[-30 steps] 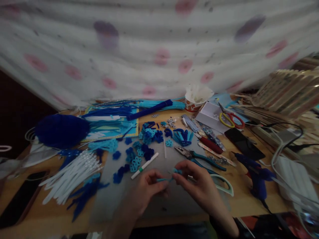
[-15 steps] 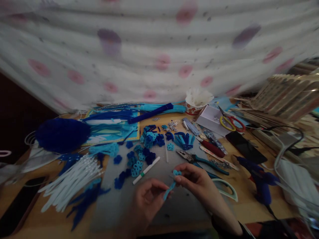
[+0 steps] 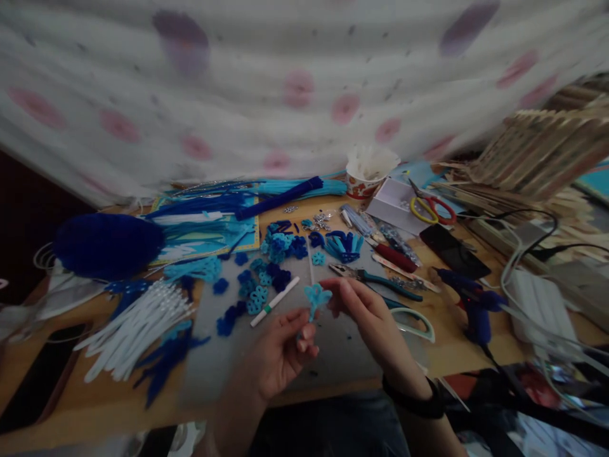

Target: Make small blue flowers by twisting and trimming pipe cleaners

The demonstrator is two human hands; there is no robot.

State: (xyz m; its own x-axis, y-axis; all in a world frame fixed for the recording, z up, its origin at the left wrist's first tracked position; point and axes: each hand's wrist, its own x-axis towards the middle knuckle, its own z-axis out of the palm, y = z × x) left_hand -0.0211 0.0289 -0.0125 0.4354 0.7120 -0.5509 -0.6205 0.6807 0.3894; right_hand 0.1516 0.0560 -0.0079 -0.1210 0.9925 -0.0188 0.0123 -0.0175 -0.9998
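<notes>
My left hand point(image 3: 288, 349) pinches the short stem of a light-blue pipe-cleaner flower point(image 3: 317, 297), whose looped petals point upward. Just right of the petals is my right hand point(image 3: 364, 308), fingers bent and a little apart with nothing seen in them; whether a fingertip touches a petal I cannot tell. Both hands are over a grey mat point(image 3: 333, 362). Beyond them lie a white pen point(image 3: 275, 301) with a green band, small blue flowers point(image 3: 257, 298) and pliers point(image 3: 375, 279) with teal handles.
White pipe-cleaner stems point(image 3: 130, 333) and a phone point(image 3: 40, 374) lie at left, near a dark-blue fluffy bundle point(image 3: 108, 244). To the right are scissors point(image 3: 432, 209), another phone point(image 3: 454, 252), a blue glue gun point(image 3: 476, 308) and loose cables. A patterned curtain point(image 3: 238, 95) hangs behind.
The light-blue strip held between both hands now stands upright in my left hand, petals showing. My right hand has let go and opened somewhat. The view has tilted slightly downward.
</notes>
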